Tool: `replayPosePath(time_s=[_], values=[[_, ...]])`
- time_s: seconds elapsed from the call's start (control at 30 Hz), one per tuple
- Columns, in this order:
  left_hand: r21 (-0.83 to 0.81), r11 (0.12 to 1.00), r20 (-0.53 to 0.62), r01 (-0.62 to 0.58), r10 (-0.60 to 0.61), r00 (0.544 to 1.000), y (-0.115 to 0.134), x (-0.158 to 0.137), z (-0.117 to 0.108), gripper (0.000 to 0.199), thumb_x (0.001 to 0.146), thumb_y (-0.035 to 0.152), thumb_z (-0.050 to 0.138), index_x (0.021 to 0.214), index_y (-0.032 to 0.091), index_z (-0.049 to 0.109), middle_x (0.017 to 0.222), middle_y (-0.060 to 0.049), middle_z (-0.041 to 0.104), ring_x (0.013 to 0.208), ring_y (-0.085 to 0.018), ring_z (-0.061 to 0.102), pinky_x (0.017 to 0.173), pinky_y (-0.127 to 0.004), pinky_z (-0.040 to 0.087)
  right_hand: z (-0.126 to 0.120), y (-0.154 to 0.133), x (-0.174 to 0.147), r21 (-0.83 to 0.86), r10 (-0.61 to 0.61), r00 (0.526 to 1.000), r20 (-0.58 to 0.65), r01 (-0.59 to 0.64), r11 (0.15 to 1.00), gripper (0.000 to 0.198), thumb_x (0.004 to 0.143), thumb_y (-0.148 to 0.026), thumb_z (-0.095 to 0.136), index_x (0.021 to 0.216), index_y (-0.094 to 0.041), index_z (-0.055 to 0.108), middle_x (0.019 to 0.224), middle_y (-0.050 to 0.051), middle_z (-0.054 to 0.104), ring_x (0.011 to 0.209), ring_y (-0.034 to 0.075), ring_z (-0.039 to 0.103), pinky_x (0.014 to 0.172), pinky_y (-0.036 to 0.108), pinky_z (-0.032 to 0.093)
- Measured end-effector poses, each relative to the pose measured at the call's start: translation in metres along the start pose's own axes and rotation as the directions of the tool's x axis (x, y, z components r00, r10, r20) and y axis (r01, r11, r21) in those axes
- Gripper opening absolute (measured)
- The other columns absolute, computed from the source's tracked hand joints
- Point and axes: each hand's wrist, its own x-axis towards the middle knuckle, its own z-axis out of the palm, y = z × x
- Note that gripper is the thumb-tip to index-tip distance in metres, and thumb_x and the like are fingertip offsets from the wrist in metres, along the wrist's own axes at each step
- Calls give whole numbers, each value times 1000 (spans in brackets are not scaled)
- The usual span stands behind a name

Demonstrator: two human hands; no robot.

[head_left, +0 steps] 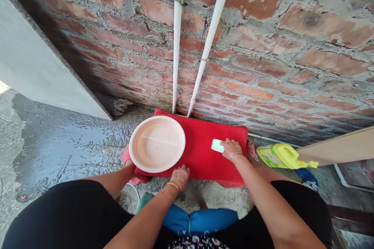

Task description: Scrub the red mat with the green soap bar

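Note:
A wet-looking red cloth point(201, 144) lies spread over a low surface between my feet. My right hand point(232, 149) is closed around a pale greenish-white block point(217, 145), which rests on the right half of the cloth. Whether it is a bar of soap or a brush, I cannot tell. At the cloth's near edge, my left hand point(179, 176) lies with its fingers on the fabric, just beside a cream plastic basin point(134, 159). The basin stands on the cloth's left end.
A yellow detergent jug point(277, 155) lies at the right by a tan board point(339, 146). Two white pipes point(201, 66) run down the brick wall point(257, 58). A grey slab point(43, 58) and a crumpled rag point(119, 106) are at the left on wet concrete point(84, 136).

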Motion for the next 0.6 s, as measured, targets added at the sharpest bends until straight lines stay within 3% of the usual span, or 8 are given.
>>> replayPosePath(time_s=[0.07, 0.13, 0.23, 0.33, 0.4, 0.5, 0.6], values=[[9, 1000, 11, -10, 9, 1000, 3, 0, 2, 43, 80, 10, 39, 120, 14, 54, 115, -18, 56, 106, -28, 57, 86, -43, 46, 4, 29, -15, 1, 104, 995, -10, -104, 995, 40, 73, -23, 55, 112, -25, 63, 106, 12, 56, 94, 26, 54, 78, 37, 35], [23, 1000, 1, -20, 20, 1000, 6, -2, 3, 43, 81, 10, 38, 121, 14, 53, 115, -19, 57, 106, -28, 57, 87, -43, 46, 5, 27, -24, 49, 86, 996, -26, -84, 995, 43, 71, -25, 57, 114, -27, 61, 107, 10, 55, 93, 24, 53, 79, 36, 35], [48, 997, 5, -53, 53, 999, 8, -8, 4, 40, 82, 10, 36, 116, 14, 56, 112, -18, 58, 104, -28, 58, 86, -43, 46, 6, -28, -23, 129, -91, 994, -60, 98, 987, 41, 71, -30, 57, 113, -28, 61, 109, 9, 54, 97, 24, 51, 81, 35, 35], [74, 993, 62, -91, 87, 994, 7, -14, 0, 36, 81, 12, 40, 112, 15, 58, 111, -17, 59, 103, -28, 59, 85, -44, 47, 7, -101, -13, 166, -275, 958, -85, 286, 944, 41, 70, -31, 58, 110, -28, 62, 114, 9, 53, 103, 26, 48, 84, 37, 34], [83, 993, 96, -90, 82, 992, 5, -16, -3, 35, 80, 14, 43, 112, 16, 58, 112, -17, 59, 103, -28, 58, 85, -44, 47, 10, -126, -6, 186, -358, 930, -87, 368, 911, 44, 69, -30, 59, 113, -30, 60, 120, 8, 51, 109, 26, 46, 89, 39, 32], [56, 997, 98, -60, 54, 994, 2, -16, -9, 34, 81, 17, 44, 113, 18, 57, 114, -15, 59, 104, -27, 58, 87, -42, 47, 20, -103, -1, 182, -360, 929, -81, 369, 911, 44, 70, -28, 58, 114, -32, 59, 122, 7, 51, 111, 26, 45, 92, 40, 29], [16, 999, 91, -45, 44, 995, 1, -11, -13, 35, 81, 18, 45, 114, 19, 56, 118, -14, 58, 106, -26, 58, 88, -41, 47, 32, -22, -11, 137, -214, 976, -39, 217, 966, 42, 73, -26, 56, 114, -30, 61, 115, 8, 54, 105, 25, 49, 87, 39, 32]])
